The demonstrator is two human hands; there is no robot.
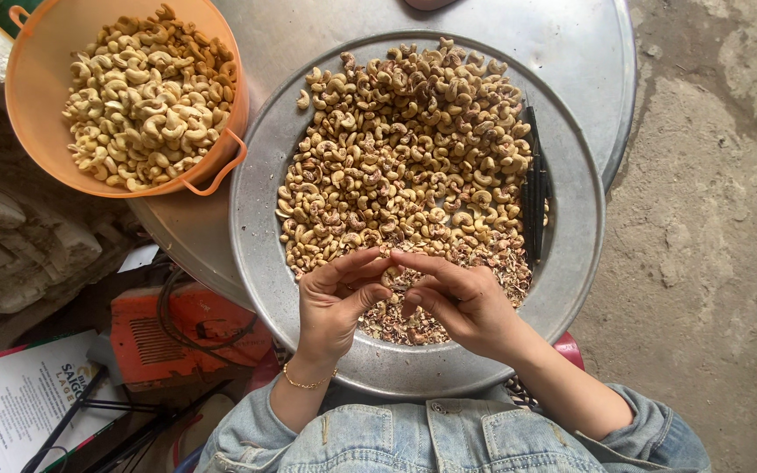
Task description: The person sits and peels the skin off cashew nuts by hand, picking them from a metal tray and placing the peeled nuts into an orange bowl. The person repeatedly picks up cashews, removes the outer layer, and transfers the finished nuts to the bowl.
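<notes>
The person wears a light blue denim jacket [449,438] with a metal button at the front, stitched seams and sleeves pushed up the forearms. A thin gold bead bracelet [308,383] circles the left wrist. Both hands are bare.

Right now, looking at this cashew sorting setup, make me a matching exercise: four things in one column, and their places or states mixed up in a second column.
Things:
1. orange basket
2. metal tray
3. black tools
4. both hands (left, right)

Places or states:
A. pinching one cashew together above the tray's near edge
B. lying at the right side of the pile
C. upper left, full of pale peeled cashews
D. centre, spread with brown-skinned cashews and bits of skin

Pairs: 1-C, 2-D, 3-B, 4-A
</notes>
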